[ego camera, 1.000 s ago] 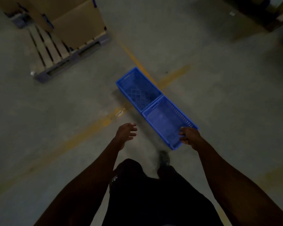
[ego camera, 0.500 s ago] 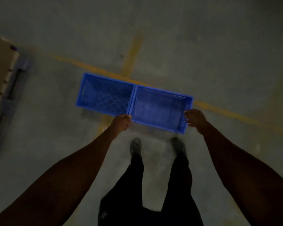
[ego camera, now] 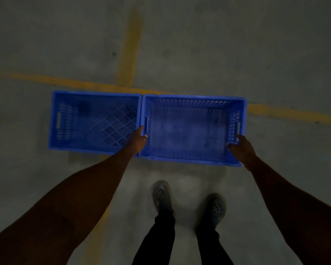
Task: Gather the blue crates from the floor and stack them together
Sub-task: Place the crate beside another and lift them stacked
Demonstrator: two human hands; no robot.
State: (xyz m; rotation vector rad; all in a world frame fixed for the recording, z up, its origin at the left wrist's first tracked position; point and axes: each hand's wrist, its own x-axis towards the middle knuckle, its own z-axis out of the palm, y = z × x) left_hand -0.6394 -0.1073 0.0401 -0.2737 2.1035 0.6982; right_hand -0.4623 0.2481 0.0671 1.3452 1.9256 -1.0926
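Observation:
Two blue crates stand side by side on the concrete floor, open tops up and short walls touching. The left crate [ego camera: 84, 121] has a lattice bottom. The right crate [ego camera: 189, 131] has slotted walls and nothing inside. My left hand [ego camera: 139, 139] grips the right crate's left end wall, thumb inside the rim. My right hand [ego camera: 241, 148] grips the crate's right end wall near its front corner, fingers curled over the rim.
Yellow floor lines [ego camera: 130, 44] cross just behind the crates. My two feet in grey perforated clogs [ego camera: 161, 196] stand close in front of the right crate. Bare concrete [ego camera: 256, 44] lies all around.
I have turned square to the crates and leaned closer. My left hand went from free air onto the right crate's left wall. The pallet and box have left the view.

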